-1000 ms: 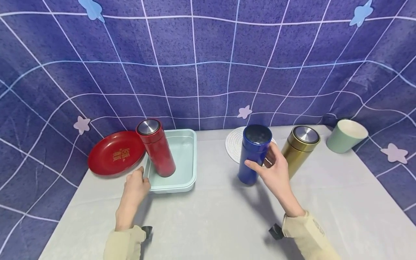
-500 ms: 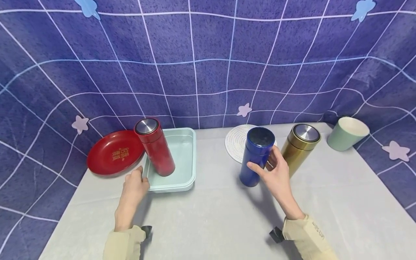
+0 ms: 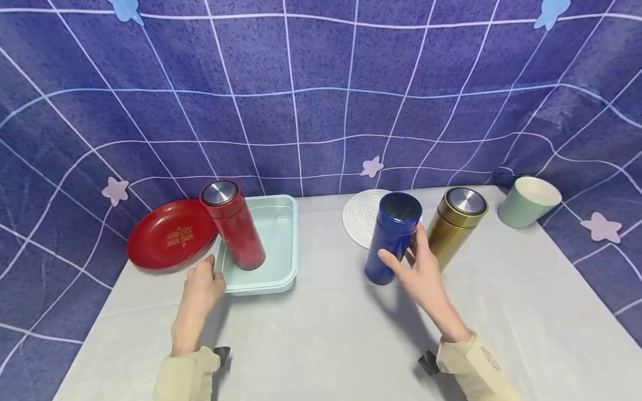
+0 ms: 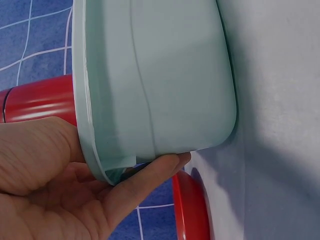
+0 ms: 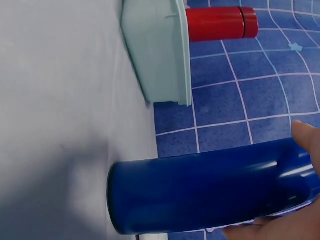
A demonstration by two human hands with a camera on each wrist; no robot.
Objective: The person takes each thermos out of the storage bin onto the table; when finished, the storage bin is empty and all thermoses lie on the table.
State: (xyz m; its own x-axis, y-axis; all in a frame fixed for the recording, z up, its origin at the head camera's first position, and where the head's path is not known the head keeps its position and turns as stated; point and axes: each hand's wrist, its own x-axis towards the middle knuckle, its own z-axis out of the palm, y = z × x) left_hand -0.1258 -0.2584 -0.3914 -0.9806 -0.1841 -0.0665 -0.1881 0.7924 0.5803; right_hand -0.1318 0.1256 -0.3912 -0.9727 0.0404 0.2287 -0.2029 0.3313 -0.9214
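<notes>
My left hand (image 3: 200, 287) grips the near left rim of a pale green plastic container (image 3: 280, 236), thumb above and fingers underneath in the left wrist view. Inside the container a red thermos (image 3: 242, 236) with a silver-topped lid stands upright. My right hand (image 3: 421, 273) holds a blue thermos (image 3: 387, 245) around its upper part, thumb on the near side and fingers behind. The blue thermos (image 5: 210, 187) is close to upright; its base is at or just above the cloth, I cannot tell which. A gold thermos (image 3: 453, 225) stands just right of that hand, partly hidden by it.
A red plate (image 3: 150, 239) with gold characters lies left of the container. Behind the blue thermos is a round white woven mat (image 3: 356, 220). A green cup (image 3: 524, 209) sits at the far right. A blue gridded cloth (image 3: 321, 111) hangs behind the table.
The head view has shifted slightly. The blue thermos first moved a little toward me and right, and stays in my right hand. My left hand keeps its grip on the container rim.
</notes>
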